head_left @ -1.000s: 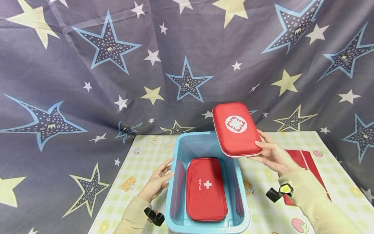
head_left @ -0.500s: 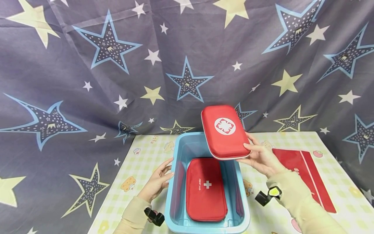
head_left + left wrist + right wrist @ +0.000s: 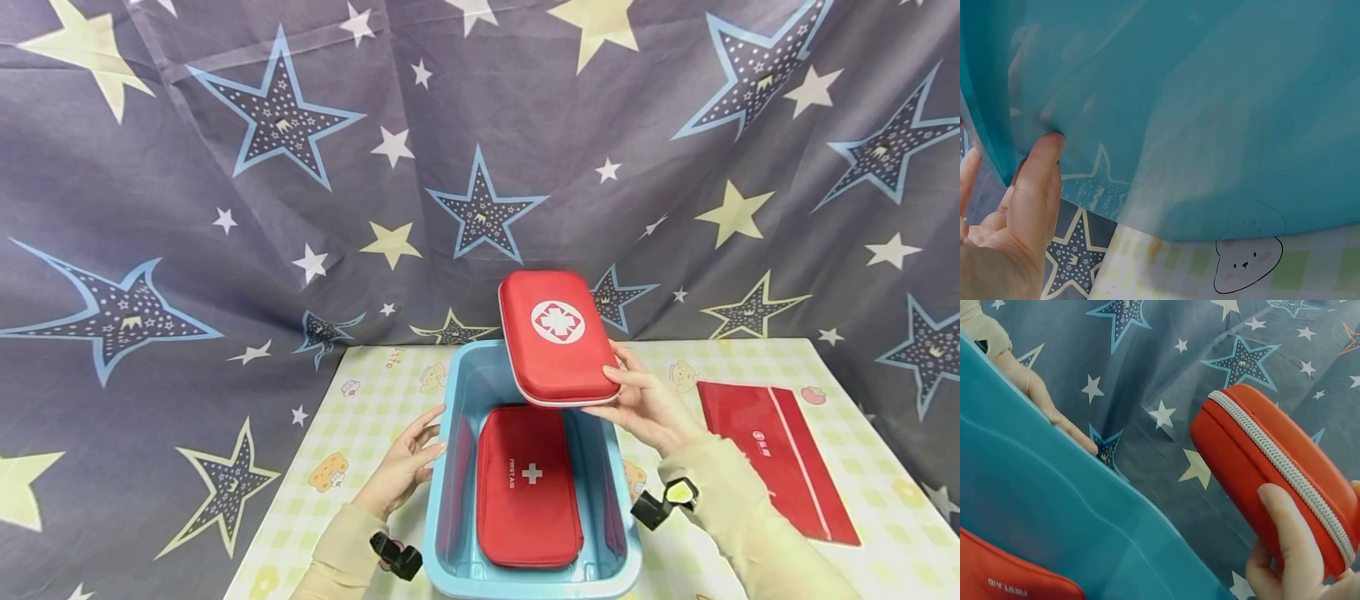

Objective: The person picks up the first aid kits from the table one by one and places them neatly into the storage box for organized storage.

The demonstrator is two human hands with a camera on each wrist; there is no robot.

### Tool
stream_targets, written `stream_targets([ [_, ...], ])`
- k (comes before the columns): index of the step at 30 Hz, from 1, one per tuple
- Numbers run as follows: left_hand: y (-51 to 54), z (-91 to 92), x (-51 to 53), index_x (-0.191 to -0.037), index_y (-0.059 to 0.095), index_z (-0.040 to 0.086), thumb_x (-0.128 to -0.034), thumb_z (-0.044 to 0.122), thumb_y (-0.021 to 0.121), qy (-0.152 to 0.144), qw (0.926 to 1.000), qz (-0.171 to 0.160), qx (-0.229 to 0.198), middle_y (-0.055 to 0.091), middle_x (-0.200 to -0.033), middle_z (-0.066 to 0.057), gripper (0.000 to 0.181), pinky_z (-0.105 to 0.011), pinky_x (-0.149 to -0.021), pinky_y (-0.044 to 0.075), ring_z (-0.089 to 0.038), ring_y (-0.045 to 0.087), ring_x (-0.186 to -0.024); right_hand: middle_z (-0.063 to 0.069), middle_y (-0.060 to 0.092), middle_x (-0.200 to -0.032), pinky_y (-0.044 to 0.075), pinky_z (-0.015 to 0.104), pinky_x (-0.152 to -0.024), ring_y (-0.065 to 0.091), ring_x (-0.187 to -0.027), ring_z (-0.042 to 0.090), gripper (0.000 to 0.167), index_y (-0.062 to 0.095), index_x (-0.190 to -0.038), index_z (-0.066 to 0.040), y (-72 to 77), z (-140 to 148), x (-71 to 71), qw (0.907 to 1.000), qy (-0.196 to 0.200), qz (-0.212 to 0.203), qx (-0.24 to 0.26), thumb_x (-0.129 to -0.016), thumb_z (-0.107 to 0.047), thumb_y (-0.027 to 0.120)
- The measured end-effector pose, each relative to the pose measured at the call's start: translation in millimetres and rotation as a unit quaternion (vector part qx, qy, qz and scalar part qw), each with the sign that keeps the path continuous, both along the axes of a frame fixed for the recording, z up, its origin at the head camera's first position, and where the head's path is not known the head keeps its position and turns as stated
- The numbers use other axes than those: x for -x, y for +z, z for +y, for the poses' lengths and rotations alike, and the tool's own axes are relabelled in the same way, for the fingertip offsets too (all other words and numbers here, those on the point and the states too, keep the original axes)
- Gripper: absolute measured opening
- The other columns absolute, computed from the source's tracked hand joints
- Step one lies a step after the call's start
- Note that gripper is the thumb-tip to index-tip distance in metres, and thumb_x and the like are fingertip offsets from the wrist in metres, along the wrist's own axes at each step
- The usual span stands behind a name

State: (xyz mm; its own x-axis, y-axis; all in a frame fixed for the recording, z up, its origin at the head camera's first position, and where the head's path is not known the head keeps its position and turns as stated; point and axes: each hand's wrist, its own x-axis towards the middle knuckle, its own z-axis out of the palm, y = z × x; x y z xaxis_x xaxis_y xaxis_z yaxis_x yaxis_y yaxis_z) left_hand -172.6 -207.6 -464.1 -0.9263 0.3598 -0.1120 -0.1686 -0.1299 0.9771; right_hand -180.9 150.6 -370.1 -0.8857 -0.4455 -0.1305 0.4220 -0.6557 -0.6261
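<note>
My right hand (image 3: 651,407) grips a red hard-shell first aid case (image 3: 557,337) by its lower right corner, thumb on top. The case hangs tilted over the back of a blue plastic bin (image 3: 633,525). Its white zipper (image 3: 1285,465) runs along the side facing the right wrist view. A soft red first aid pouch (image 3: 528,500) with a white cross lies flat inside the bin. My left hand (image 3: 405,462) rests against the bin's outer left side, fingers fairly straight; the left wrist view has a fingertip touching the blue wall (image 3: 1210,125).
A flat red folder-like sheet (image 3: 776,458) with a pale stripe lies on the table to the right of the bin. The table wears a green checked cloth (image 3: 322,517) with cartoon prints. A grey star-patterned curtain (image 3: 337,208) hangs behind the table's back edge.
My right hand has carried the first aid case leftward and slightly down, farther over the bin, uncovering more of the red sheet. My left hand and the bin stay where they were.
</note>
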Motion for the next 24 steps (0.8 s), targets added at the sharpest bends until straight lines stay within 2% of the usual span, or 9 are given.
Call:
stream_targets([
  [4, -0.6, 0.1, 0.5, -0.151, 0.02, 0.012, -0.0955, 0.004, 0.052, 0.0, 1.0, 0.0, 0.005, 0.045, -0.128, -0.002, 0.064, -0.029, -0.073, 0.058, -0.01, 0.062, -0.096, 0.004, 0.064, -0.108, 0.058, 0.042, -0.08, 0.063, -0.097, 0.023, 0.056, 0.023, -0.141, -0.032, 0.8, -6.3, -2.6, 0.9998, 0.0, -0.017, 0.003, -0.097, -0.005, 0.045],
  [10, -1.7, -1.3, 1.2, -0.151, 0.02, 0.011, -0.0957, 0.004, 0.052, -0.003, 1.0, 0.003, 0.007, 0.045, -0.128, -0.002, 0.064, -0.029, -0.074, 0.058, -0.01, 0.062, -0.097, 0.004, 0.063, -0.105, 0.058, 0.041, -0.078, 0.063, -0.096, 0.021, 0.069, 0.009, -0.15, -0.031, 1.0, -13.2, -8.3, 0.9993, 0.006, -0.026, -0.026, -0.097, -0.005, 0.046],
  [13, -2.4, -1.7, 1.3, -0.151, 0.02, 0.011, -0.0957, 0.004, 0.051, -0.003, 1.0, 0.004, 0.006, 0.044, -0.129, -0.003, 0.064, -0.029, -0.075, 0.058, -0.01, 0.062, -0.097, 0.004, 0.06, -0.107, 0.058, 0.042, -0.08, 0.061, -0.097, 0.022, 0.069, 0.009, -0.15, -0.03, -0.9, -16.4, -10.6, 0.9986, 0.007, -0.033, -0.04, -0.096, -0.006, 0.046],
  [20, -1.7, -0.8, 1.0, -0.151, 0.021, 0.011, -0.0955, 0.005, 0.052, -0.002, 1.0, -0.001, 0.005, 0.042, -0.13, -0.005, 0.064, -0.029, -0.074, 0.058, -0.011, 0.061, -0.098, 0.007, 0.059, -0.107, 0.057, 0.042, -0.081, 0.061, -0.097, 0.024, 0.053, 0.027, -0.138, -0.03, -9.6, -26.2, -12.5, 0.996, 0.011, -0.053, -0.071, -0.095, -0.005, 0.046],
  [24, -0.8, 0.3, 0.6, -0.151, 0.022, 0.012, -0.0952, 0.006, 0.053, 0.0, 1.0, -0.004, 0.005, 0.042, -0.13, -0.005, 0.064, -0.03, -0.074, 0.058, -0.012, 0.061, -0.098, 0.008, 0.059, -0.105, 0.058, 0.042, -0.078, 0.061, -0.095, 0.024, 0.056, 0.025, -0.141, -0.029, -14.4, -30.9, -13.2, 0.9948, 0.021, -0.053, -0.084, -0.095, -0.005, 0.046],
])
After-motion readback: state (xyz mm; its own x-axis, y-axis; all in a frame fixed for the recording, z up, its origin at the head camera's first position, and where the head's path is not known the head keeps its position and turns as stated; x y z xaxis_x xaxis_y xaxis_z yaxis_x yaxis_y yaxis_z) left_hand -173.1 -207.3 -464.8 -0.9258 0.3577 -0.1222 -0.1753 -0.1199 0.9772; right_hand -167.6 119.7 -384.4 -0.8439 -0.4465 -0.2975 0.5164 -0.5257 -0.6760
